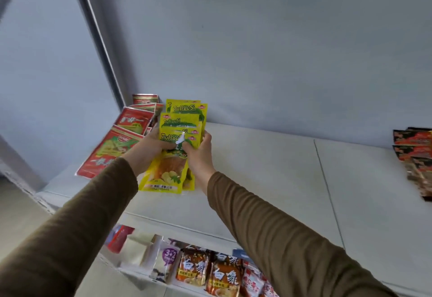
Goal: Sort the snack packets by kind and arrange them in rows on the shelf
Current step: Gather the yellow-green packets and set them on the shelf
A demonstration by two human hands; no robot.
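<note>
Both hands are working on the fanned row of glossy yellow foil snack packets printed with green lettering (pixel 181 133), which is lying on the pale grey shelf board (pixel 268 168) and stretching from the front edge back toward the wall. The left hand (pixel 149 148) is curling around the left edge of the nearest packets, thumb lying across their faces, while the right hand (pixel 198 149) is pinching the right edge with fingers wrapped onto the front, so the grip is closing on the yellow stack from both sides. Just left of that grip, the overlapping row of flat red foil packets with white lettering (pixel 117 147) is sitting almost against the left wrist. Well to the right of the grip, the cluster of dark red-and-black packets (pixel 416 154) is resting at the shelf's far end, with bare board in between. Below the grip, on the lower shelf, orange noodle packets with white characters (pixel 210 271) are showing between the sleeves. The step in hand appears to be squaring up the yellow row. The next move probably calls for easing the packets into an even overlap without nudging the red row alongside, since slick foil is likely sliding easily.
</note>
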